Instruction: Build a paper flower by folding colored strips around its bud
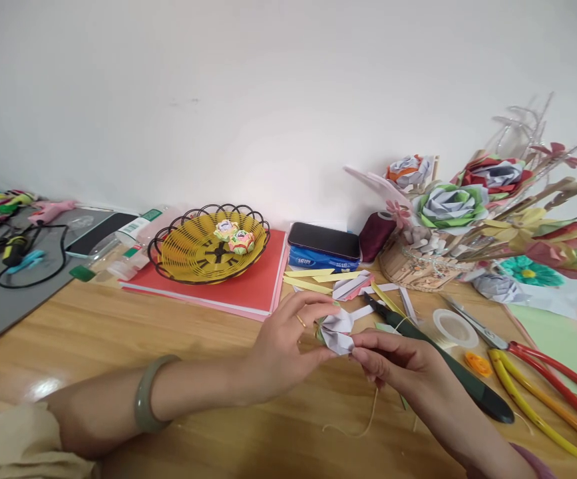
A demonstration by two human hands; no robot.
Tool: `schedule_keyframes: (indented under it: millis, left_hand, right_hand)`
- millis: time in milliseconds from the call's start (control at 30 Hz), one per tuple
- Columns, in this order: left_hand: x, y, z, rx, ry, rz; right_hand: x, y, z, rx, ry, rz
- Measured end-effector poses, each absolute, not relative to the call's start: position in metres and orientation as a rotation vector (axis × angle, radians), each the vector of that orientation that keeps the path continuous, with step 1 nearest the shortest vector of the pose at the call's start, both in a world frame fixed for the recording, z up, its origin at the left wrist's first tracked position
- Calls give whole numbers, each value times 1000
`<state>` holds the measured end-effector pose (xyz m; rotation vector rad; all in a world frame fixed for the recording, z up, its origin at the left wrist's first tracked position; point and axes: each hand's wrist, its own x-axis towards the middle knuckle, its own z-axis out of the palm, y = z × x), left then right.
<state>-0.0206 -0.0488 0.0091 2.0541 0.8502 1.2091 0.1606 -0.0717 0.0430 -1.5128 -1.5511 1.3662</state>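
A small folded paper piece, white with some green at its left side, is held between both hands above the wooden table. My left hand, wearing a ring, grips it from the left, fingers on top and thumb below. From the right, my right hand pinches its lower right edge between thumb and fingers. A thin pale string hangs or lies below my right hand. Paper strips in yellow and white lie just behind the hands.
Two paper flowers sit in a yellow basket on red paper. A phone rests on a blue pack. At right are scissors, a dark green tool, a spool and a pot of paper flowers.
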Motion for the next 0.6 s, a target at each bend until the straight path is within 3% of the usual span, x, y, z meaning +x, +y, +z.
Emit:
schedule_keyframes:
  millis: [600]
  left_hand:
    - [-19, -48, 8, 2021, 895, 1185]
  right_hand:
    - [161, -70, 37, -1463, -1300, 1522]
